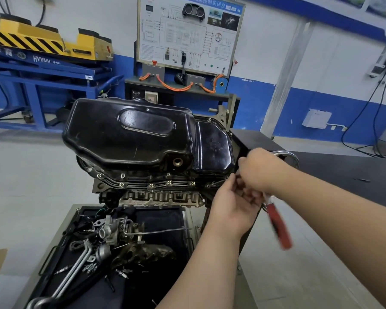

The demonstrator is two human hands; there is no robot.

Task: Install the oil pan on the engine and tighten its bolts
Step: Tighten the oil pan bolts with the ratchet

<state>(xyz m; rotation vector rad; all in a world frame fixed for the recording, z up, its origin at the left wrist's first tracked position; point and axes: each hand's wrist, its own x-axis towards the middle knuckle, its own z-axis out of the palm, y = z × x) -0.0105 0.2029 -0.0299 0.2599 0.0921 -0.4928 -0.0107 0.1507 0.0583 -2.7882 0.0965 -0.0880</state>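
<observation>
A glossy black oil pan sits upside-up on the inverted engine on a stand. Several bolt holes and bolts show along its front flange. At the pan's right front corner my left hand reaches up, with its fingertips at a bolt on the flange. My right hand is just above it and grips a red-handled ratchet, whose handle hangs down and is blurred. The tool's head is hidden behind my hands.
Below the engine a black tray holds a turbocharger, pipes and loose small parts. A dark metal stand plate rises to the right of the pan. A training board and a blue-and-yellow lift stand at the back.
</observation>
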